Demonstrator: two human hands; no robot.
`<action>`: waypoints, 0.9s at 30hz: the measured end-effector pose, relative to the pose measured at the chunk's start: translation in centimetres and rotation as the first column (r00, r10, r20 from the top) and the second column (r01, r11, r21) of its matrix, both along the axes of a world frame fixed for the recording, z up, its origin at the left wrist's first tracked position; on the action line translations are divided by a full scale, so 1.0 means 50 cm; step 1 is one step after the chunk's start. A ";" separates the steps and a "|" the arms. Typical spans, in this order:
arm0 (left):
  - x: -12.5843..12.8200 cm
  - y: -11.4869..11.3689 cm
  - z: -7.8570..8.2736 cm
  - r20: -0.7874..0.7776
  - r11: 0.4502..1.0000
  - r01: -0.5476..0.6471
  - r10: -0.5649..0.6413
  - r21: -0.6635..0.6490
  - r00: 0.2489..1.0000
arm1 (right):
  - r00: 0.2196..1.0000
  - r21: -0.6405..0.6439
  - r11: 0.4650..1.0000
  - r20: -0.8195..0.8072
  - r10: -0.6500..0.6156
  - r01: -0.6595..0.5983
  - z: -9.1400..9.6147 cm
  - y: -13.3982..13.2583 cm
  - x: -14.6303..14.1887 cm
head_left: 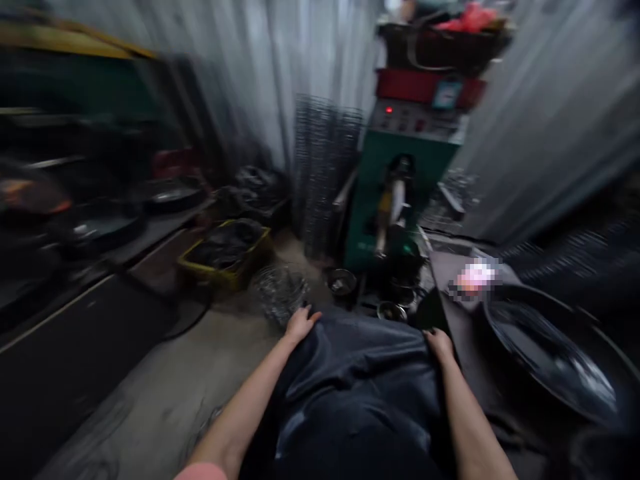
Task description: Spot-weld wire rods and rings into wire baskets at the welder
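Note:
A shiny dark apron (360, 400) spreads out in front of my body, its upper edge pulled wide. My left hand (302, 325) is closed on the left corner of that edge, thumb pointing inward. At the opposite corner, my right hand (440, 345) grips the material, with its fingertips partly hidden behind the edge. Folds run across the sheet between both hands. Just beyond my left hand, a bundle of wire pieces (280, 292) sits on the floor. The whole picture is blurred.
A green machine (365, 200) with a red light stands ahead. Tall stacked wire racks (320, 173) lean by the corrugated wall. A yellow crate (227, 277) holds dark material. On the right, a large black basin (565, 303) rests on a table; a dark bench (100, 347) is left.

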State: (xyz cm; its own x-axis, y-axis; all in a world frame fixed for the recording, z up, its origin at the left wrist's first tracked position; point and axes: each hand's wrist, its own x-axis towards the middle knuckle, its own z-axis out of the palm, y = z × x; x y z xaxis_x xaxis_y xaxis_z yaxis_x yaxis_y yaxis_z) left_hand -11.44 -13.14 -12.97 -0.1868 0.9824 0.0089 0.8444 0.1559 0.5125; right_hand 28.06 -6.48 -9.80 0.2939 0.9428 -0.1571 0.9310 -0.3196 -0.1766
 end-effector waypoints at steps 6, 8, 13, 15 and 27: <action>0.053 0.015 -0.002 -0.087 0.986 0.056 -0.043 0.159 0.995 | 0.983 0.055 0.990 -0.135 -0.122 0.131 -0.016 -0.054 0.068; 0.059 0.001 0.003 -0.119 0.966 0.063 -0.034 0.250 0.992 | 0.976 0.107 0.982 -0.166 -0.139 0.158 -0.015 -0.065 0.064; 0.060 0.013 0.093 -0.184 0.881 0.071 0.018 0.467 0.983 | 0.961 0.258 0.941 -0.224 -0.161 0.218 0.016 -0.098 0.055; 0.058 0.036 0.167 -0.249 0.829 0.053 0.105 0.556 0.963 | 0.959 0.341 0.913 -0.243 -0.145 0.224 0.051 -0.096 0.052; 0.104 0.062 0.118 -0.520 0.984 0.151 -0.177 -0.092 0.836 | 0.951 0.188 0.960 -0.267 -0.153 0.207 0.071 -0.089 0.030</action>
